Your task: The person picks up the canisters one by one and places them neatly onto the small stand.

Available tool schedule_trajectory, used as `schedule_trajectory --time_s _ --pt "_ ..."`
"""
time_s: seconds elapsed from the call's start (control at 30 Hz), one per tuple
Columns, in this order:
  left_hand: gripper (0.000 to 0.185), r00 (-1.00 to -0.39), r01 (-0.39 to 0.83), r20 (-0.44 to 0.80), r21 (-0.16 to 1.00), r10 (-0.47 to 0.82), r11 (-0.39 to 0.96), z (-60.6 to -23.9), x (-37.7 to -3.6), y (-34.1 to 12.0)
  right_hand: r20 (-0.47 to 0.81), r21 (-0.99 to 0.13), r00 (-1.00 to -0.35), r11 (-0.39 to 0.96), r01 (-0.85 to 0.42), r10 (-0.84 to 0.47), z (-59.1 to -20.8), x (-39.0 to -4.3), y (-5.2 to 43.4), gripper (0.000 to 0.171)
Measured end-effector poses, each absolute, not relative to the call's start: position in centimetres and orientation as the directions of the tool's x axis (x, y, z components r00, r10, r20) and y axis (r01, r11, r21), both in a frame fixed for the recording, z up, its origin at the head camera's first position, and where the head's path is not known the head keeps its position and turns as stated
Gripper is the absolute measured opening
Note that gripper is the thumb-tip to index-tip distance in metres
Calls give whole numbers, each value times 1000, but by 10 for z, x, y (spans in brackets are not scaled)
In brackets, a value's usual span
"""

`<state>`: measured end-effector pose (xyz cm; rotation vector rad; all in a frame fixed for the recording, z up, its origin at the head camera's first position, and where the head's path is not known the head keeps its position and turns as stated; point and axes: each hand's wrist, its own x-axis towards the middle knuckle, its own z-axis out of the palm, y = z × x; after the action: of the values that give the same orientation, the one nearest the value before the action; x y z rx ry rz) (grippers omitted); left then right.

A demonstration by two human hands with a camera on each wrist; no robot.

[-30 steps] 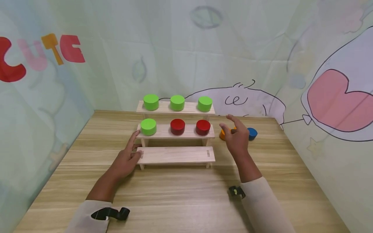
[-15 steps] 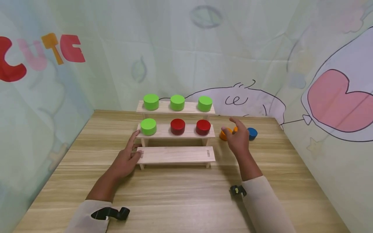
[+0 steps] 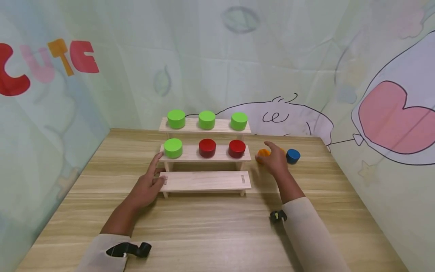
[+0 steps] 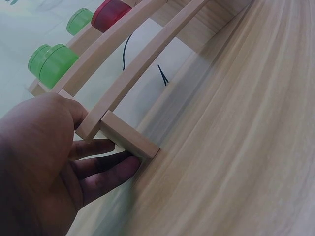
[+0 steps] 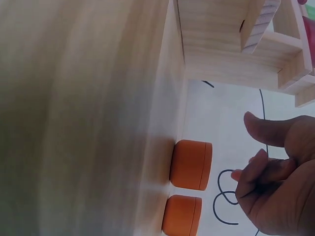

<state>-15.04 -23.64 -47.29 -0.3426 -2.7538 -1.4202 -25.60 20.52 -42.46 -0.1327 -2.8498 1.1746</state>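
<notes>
Wooden three-step rack [image 3: 205,180] stands in the middle of the light wood-grain tabletop [image 3: 210,234], and the left hand [image 3: 147,186] rests against its left end, fingers loosely spread, the tips touching the end of the lowest step [image 4: 129,138]. That hand seems only to steady the rack. On the top step sit three green wooden discs [image 3: 207,119]; on the middle step a fourth green disc [image 3: 173,147] and two red wooden discs [image 3: 222,148]; the lowest step carries nothing. Right of the rack, the right hand [image 3: 273,160] hovers low over two orange wooden discs [image 5: 191,164] lying on the tabletop, fingers bent and parted, thumb apart, gripping nothing yet. A blue wooden disc [image 3: 293,156] lies just beyond it. The step in hand looks like a reach for an orange disc; closing thumb and fingers round its edge is what the pick-up calls for.
</notes>
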Motion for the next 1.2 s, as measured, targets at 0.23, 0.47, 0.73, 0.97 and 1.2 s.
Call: schedule_trajectory --time_s 0.23,0.47,0.73,0.97,1.2 --pt "81 -973 217 132 806 190 551 -475 -150 -235 -43 -606 -997 792 75 62 -429 -263 209 71" --pt "81 -978 196 114 799 177 569 -470 -150 -236 -41 -564 -999 824 45 27 -433 -267 213 68" --pt "82 -978 190 106 806 179 560 -471 -150 -237 -75 -559 -997 827 60 21 -434 -271 215 65" --pt "82 -977 197 116 809 179 554 -471 -149 -237 -115 -569 -993 817 95 35 -439 -274 217 56" --pt "82 -978 191 106 806 181 560 -471 -149 -237 -122 -556 -991 824 107 46 -445 -276 222 50"
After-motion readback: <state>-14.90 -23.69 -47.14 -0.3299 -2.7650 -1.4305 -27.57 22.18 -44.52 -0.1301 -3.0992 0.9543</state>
